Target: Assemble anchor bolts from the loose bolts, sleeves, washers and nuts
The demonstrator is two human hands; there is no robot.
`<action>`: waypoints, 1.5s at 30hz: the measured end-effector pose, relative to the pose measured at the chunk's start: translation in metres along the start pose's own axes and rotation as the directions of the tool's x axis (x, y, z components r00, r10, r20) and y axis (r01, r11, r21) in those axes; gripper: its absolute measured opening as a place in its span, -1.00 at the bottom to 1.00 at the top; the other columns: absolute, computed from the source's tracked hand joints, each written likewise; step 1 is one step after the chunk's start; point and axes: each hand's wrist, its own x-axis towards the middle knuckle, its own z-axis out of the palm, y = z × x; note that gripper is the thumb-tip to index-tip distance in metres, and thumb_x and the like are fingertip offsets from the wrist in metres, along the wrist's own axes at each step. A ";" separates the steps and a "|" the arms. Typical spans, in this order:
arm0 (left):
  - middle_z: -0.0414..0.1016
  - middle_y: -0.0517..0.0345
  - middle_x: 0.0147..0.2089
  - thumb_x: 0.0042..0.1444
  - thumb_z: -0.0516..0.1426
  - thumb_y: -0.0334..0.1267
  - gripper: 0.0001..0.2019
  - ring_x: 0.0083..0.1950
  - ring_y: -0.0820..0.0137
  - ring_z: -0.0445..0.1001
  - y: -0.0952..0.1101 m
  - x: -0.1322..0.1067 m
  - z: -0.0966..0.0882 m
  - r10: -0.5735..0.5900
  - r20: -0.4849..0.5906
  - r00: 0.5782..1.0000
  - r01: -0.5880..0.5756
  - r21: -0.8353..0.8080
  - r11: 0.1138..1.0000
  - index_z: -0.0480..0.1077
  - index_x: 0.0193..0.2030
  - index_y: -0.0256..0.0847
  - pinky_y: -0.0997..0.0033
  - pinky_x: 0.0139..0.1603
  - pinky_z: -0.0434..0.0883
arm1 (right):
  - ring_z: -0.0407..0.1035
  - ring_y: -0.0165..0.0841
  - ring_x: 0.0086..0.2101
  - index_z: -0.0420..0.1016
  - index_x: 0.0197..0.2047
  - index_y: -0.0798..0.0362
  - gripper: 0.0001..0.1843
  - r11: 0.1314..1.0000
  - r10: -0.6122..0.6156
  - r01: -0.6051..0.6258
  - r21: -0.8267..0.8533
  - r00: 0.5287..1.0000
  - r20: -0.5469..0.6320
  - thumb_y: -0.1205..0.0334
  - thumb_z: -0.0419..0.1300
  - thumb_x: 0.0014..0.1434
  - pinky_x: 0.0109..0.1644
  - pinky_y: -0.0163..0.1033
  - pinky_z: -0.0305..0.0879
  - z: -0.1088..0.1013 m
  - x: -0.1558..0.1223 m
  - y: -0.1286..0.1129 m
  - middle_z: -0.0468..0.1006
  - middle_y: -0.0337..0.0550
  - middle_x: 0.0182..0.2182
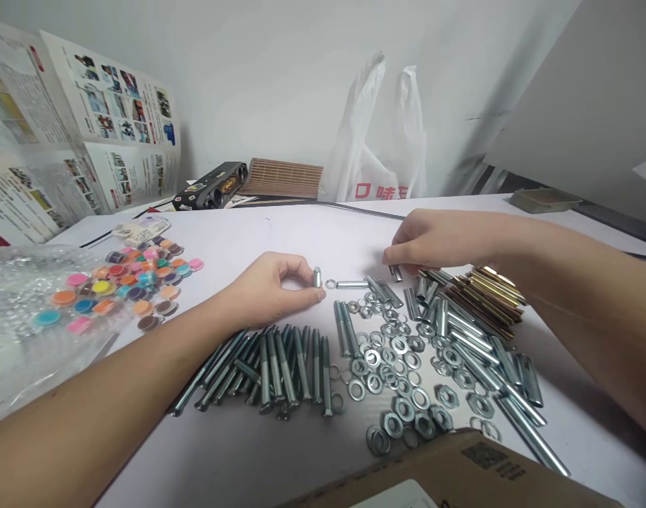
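Note:
My left hand (273, 288) pinches a short upright metal sleeve (317, 276) between thumb and fingertips, just left of a bolt with a washer (347, 284) lying on the white table (281, 233). My right hand (434, 240) reaches over the far side of the hardware, its fingertips closed on a small metal sleeve (395, 271). A row of long bolts (270, 370) lies below my left hand. Loose washers and nuts (402, 374) spread in the middle. More bolts and brass-coloured rods (482, 296) lie under my right forearm.
Coloured round caps (127, 286) and bubble wrap (21, 317) lie at the left. Printed brochures (63, 141) lean on the wall. A black device (211, 187), a ribbed brown pad (281, 178) and a white plastic bag (381, 141) stand at the back. A cardboard box (460, 473) is at the near edge.

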 end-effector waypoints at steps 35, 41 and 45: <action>0.47 0.31 -0.37 0.03 0.24 -0.15 -0.79 -0.36 0.68 0.32 0.001 0.000 0.001 0.102 0.028 0.994 -0.103 0.014 0.995 0.45 -0.35 -0.28 0.59 -0.25 0.24 | 0.45 -0.41 -0.30 0.53 -0.02 0.11 -0.65 0.686 -0.437 0.654 0.317 0.720 -0.539 0.13 0.30 0.16 -0.28 -0.27 0.36 0.047 -0.007 -0.055 0.57 -0.22 -0.30; 0.47 0.32 -0.37 0.05 0.22 -0.14 -0.79 -0.36 0.69 0.31 0.000 0.001 0.002 0.122 0.045 0.992 -0.124 0.058 0.991 0.45 -0.34 -0.27 0.60 -0.29 0.21 | 0.36 -0.46 -0.38 0.57 -0.20 0.08 -0.80 0.700 -0.446 0.665 0.260 0.692 -0.568 0.13 0.27 0.19 -0.31 -0.26 0.28 0.050 -0.004 -0.060 0.52 -0.27 -0.40; 0.49 0.31 -0.35 0.06 0.22 -0.12 -0.78 -0.33 0.66 0.36 -0.001 0.001 0.002 0.111 0.052 0.993 -0.114 0.056 0.992 0.45 -0.33 -0.27 0.60 -0.26 0.25 | 0.38 -0.47 -0.36 0.57 -0.10 0.08 -0.71 0.717 -0.431 0.649 0.252 0.698 -0.571 0.08 0.28 0.18 -0.30 -0.28 0.29 0.049 -0.004 -0.058 0.53 -0.28 -0.36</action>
